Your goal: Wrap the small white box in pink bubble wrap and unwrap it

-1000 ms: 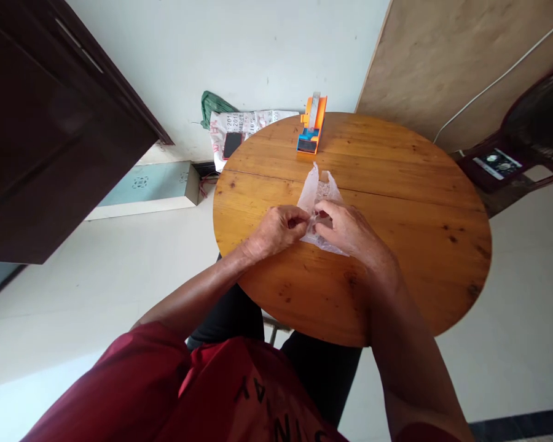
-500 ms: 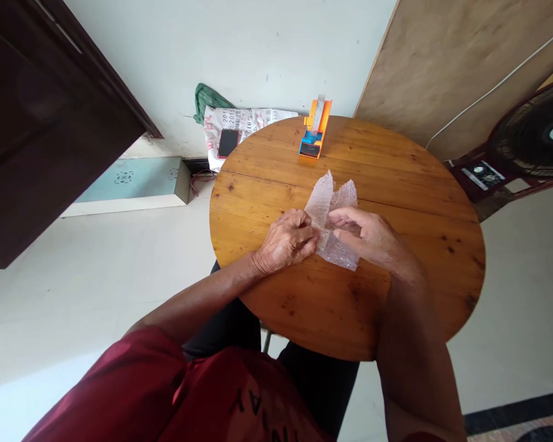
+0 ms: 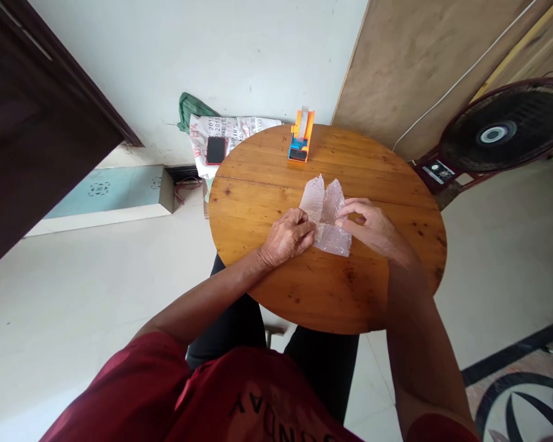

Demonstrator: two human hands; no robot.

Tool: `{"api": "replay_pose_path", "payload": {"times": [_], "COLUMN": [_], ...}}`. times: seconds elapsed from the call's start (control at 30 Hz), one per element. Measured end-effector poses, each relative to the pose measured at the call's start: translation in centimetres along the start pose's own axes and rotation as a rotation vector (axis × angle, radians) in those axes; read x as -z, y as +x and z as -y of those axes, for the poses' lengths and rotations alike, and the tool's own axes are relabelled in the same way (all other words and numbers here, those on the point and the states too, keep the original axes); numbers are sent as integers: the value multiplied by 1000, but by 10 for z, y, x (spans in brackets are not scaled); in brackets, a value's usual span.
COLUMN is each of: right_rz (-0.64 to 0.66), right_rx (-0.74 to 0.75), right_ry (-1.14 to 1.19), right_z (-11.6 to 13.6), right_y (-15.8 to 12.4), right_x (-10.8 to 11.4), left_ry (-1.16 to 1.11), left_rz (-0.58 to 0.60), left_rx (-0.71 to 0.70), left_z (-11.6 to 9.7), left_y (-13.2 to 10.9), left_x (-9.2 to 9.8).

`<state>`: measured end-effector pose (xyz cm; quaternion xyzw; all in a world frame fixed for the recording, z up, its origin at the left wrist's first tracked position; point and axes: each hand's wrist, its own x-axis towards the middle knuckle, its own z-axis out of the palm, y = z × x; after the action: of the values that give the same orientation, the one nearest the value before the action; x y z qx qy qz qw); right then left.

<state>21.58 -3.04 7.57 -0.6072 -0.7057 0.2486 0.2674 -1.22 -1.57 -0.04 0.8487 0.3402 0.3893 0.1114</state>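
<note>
A crinkled piece of clear bubble wrap (image 3: 332,238) lies on the round wooden table, with two flaps standing up at its far side. My left hand (image 3: 289,236) is closed on its left edge, knuckles up. At the right edge, my right hand (image 3: 367,226) pinches the wrap between thumb and fingertips, the other fingers curved. Farther back on the table stands an orange and blue tape dispenser (image 3: 300,138) with a roll of clear tape in it.
The wooden table (image 3: 253,202) stands against the wall. A phone (image 3: 215,150) rests on a printed white sack (image 3: 233,127) behind its left side, near a green bag (image 3: 194,110). On the right is a dark fan (image 3: 470,138). A low pale-blue box (image 3: 120,190) sits on the floor at left.
The camera view has shifted, showing more of the fan. The bubble wrap lies flatter and more spread out, and my right hand's fingertips have moved to its right edge.
</note>
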Motion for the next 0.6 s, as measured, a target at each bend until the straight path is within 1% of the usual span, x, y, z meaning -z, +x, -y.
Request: {"api": "replay_pose_path", "payload": {"times": [0.13, 0.2, 0.3, 0.4, 0.5, 0.6], "right_rz": [-39, 21, 43, -1, -61, -69], "right_rx": [-147, -184, -220, -228, -269, -312], "right_ry": [76, 197, 260, 293, 348, 353], "right_z": [-4, -2, 4, 4, -1, -5], "right_y": [-27, -40, -51, -53, -50, -46], "right_x": [-6, -11, -20, -28, -33, -36], "left_ry": [59, 80, 81, 44, 2, 1], "left_rz": [-25, -39, -35, -15, 15, 40], "left_rx": [16, 6, -3, -14, -4, 7], "left_z": [-5, -7, -10, -12, -14, -15], "left_y": [-2, -4, -7, -9, -9, -8], "left_x": [-1, -1, -1, 0, 3, 5]}}
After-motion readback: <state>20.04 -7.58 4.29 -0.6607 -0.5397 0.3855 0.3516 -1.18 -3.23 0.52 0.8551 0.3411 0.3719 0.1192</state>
